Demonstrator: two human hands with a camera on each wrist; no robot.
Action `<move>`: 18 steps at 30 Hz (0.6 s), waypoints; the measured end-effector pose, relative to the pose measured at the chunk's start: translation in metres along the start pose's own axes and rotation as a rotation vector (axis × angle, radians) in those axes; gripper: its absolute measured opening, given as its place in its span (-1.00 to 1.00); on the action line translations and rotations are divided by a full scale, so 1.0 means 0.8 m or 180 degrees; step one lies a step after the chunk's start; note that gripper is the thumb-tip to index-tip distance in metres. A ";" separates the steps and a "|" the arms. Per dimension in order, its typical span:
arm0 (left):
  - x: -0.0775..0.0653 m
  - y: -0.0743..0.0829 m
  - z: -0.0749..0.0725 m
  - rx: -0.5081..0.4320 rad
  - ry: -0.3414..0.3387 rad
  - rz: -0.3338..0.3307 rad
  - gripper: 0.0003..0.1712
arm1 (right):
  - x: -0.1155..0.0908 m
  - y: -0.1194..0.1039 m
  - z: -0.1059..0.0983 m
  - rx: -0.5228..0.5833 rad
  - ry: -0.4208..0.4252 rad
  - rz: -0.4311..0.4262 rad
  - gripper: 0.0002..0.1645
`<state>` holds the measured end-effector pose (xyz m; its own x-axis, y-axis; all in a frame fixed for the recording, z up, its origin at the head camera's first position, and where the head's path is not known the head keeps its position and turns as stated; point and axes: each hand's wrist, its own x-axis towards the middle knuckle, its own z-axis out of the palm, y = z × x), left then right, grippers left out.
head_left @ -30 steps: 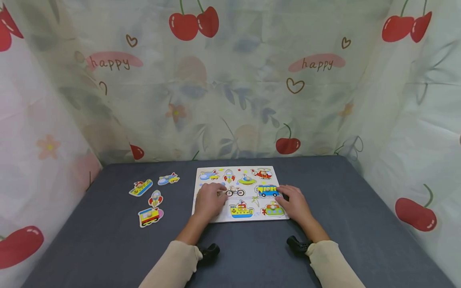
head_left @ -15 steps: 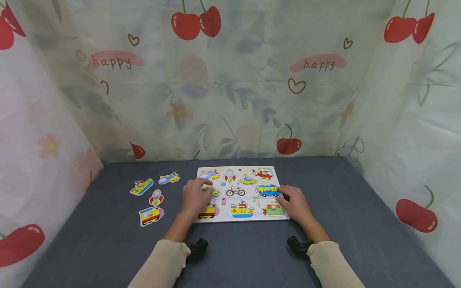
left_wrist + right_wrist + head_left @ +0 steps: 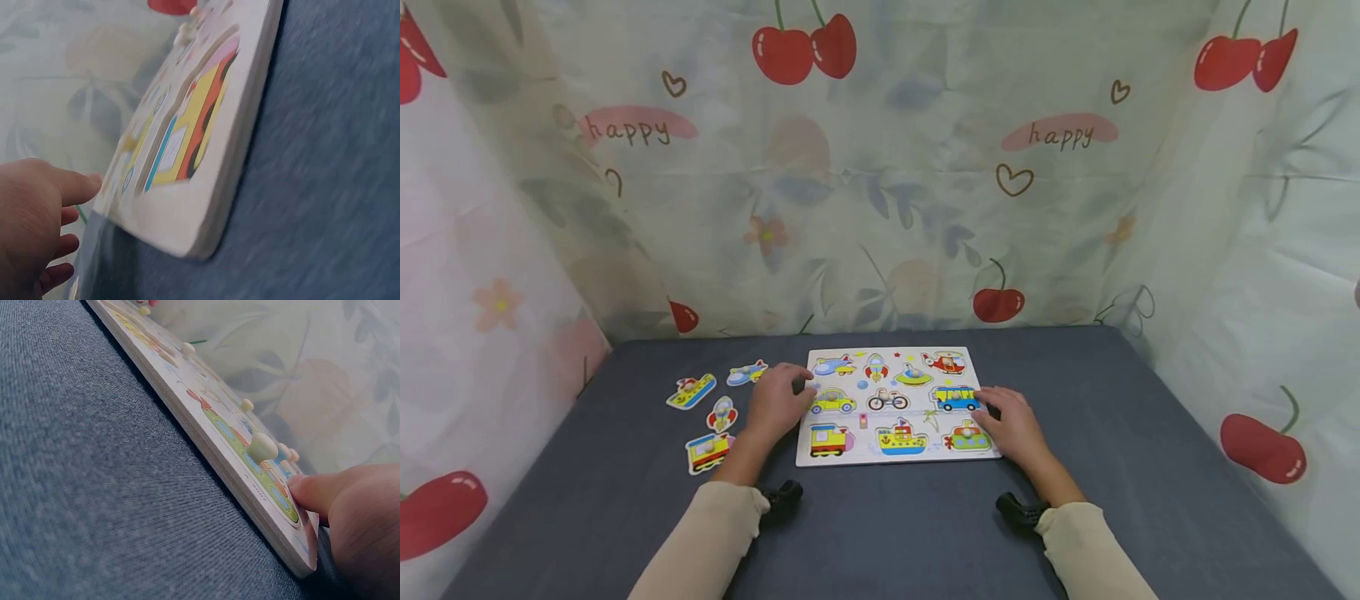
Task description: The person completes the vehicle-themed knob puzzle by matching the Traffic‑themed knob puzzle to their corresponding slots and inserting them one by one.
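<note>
Puzzle board (image 3: 863,450) flat on dark tabletop (image 3: 887,533). Left hand (image 3: 773,403) at board's left edge, thumb and fingers apart, contact uncertain. Right hand (image 3: 1015,423) at board's right edge, thumb on board, forefinger apart. Loose boat (image 3: 691,392), plane (image 3: 745,373), rocket (image 3: 722,414), train (image 3: 706,452) left of board.

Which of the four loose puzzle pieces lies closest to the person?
The loose red-and-yellow train; the rocket, boat and plane all lie farther back, toward the curtain.

Screened-off tabletop spot, room type unclear: cherry-print drapes (image 3: 880,208) round three sides of dark table (image 3: 895,533).
</note>
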<state>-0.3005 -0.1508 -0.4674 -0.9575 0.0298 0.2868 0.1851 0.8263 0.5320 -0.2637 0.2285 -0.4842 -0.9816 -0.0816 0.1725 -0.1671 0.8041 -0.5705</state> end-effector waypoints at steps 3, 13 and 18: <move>0.004 -0.009 -0.004 0.0075 -0.0048 -0.0027 -0.63 | -0.001 0.000 0.000 0.0012 0.0007 -0.0012 -0.46; 0.011 -0.033 -0.021 0.0344 -0.0099 -0.0072 -0.43 | 0.000 0.001 -0.001 0.0004 0.0036 -0.0030 -0.46; 0.012 -0.044 -0.025 0.0522 -0.0238 -0.0161 -0.31 | -0.001 0.002 0.001 -0.0004 0.0021 -0.0029 -0.46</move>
<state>-0.3119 -0.1904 -0.4672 -0.9796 0.0226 0.1997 0.1036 0.9083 0.4054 -0.2634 0.2295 -0.4856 -0.9794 -0.0850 0.1830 -0.1758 0.8042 -0.5678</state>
